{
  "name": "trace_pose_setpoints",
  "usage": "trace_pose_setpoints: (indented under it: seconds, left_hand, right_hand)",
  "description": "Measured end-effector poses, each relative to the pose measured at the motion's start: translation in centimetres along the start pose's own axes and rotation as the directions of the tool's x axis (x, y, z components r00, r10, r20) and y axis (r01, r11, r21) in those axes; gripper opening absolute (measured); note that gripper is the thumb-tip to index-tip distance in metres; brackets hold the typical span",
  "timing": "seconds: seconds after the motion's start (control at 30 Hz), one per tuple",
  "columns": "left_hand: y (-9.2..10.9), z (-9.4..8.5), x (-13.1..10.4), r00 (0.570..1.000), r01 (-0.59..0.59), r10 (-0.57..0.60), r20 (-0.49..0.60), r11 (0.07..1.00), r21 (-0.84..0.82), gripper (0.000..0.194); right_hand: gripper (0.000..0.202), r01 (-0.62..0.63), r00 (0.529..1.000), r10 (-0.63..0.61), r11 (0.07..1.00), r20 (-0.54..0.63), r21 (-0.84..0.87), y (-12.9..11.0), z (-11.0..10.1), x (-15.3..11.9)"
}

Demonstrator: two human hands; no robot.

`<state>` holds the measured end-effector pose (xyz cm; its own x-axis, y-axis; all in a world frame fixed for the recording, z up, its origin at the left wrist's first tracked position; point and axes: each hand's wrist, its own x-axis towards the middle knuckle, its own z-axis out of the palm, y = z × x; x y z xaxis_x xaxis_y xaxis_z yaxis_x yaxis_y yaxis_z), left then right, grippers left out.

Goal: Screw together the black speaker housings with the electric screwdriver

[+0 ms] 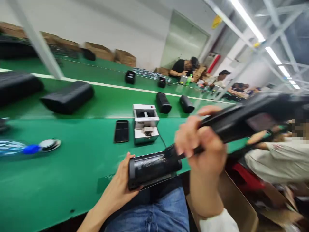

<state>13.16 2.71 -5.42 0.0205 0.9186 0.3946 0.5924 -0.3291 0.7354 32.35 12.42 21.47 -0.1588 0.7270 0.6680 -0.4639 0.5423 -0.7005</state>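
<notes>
My left hand [123, 178] is wrapped round the left end of a black cylindrical speaker-like housing [149, 167], tilted over my lap at the bench edge. My right hand [202, 141] is closed round a long black tool [236, 122] with a pale label, blurred by motion; its exact kind cannot be made out. The tool slants down to the left and its lower end overlaps the housing's right part; whether they touch is unclear. Just beyond the housing stands a small white screw-feeder-like machine [146, 124], with a dark phone [121, 131] to its left.
Black housings [69, 96] lie on the green strip behind the bench [72, 187]. A clear bag with a blue tie [31, 149] is at left. A grey post [38, 42] rises there. An open carton [238, 199] stands at my right, near a co-worker's light sleeve [277, 158].
</notes>
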Motion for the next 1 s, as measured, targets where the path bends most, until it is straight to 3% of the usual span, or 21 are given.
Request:
trace_pose_setpoints:
  seconds: [0.07, 0.17, 0.37, 0.5, 0.7, 1.0]
  left_hand:
    - [-0.3, -0.8, -1.4, 0.998, 0.066, -0.067, 0.020, 0.998, 0.021, 0.143]
    - [0.0, -0.6, -1.3, 0.993, 0.102, -0.102, 0.061, 0.995, 0.007, 0.156]
    - [0.4, -0.2, -0.8, 0.986, 0.153, -0.152, 0.072, 0.988, -0.006, 0.168]
    - [0.4, -0.3, -1.0, 0.984, 0.166, -0.164, 0.070, 0.986, -0.013, 0.167]
    - [0.5, -0.3, -0.9, 0.989, 0.138, -0.136, 0.061, 0.990, -0.039, 0.167]
    - [0.6, -0.3, -0.7, 0.993, 0.107, -0.105, 0.059, 0.994, -0.029, 0.167]
  right_hand:
    - [0.021, 0.098, 0.988, -0.098, 0.995, -0.122, -0.003, 1.5, -1.2, 2.7]
    - [0.020, 0.158, 0.960, -0.178, 0.982, -0.214, -0.108, 4.1, -2.5, 5.9]
    - [0.019, 0.118, 0.983, -0.138, 0.981, -0.124, -0.153, 9.2, -0.3, 7.1]
    - [0.016, 0.060, 0.990, -0.082, 0.981, -0.116, -0.184, 11.3, 1.1, 7.1]
    - [0.017, 0.026, 0.992, -0.048, 0.982, -0.117, -0.185, 12.4, 0.9, 7.5]
    - [0.016, 0.012, 0.994, -0.030, 0.986, -0.105, -0.168, 11.1, 0.3, 7.1]
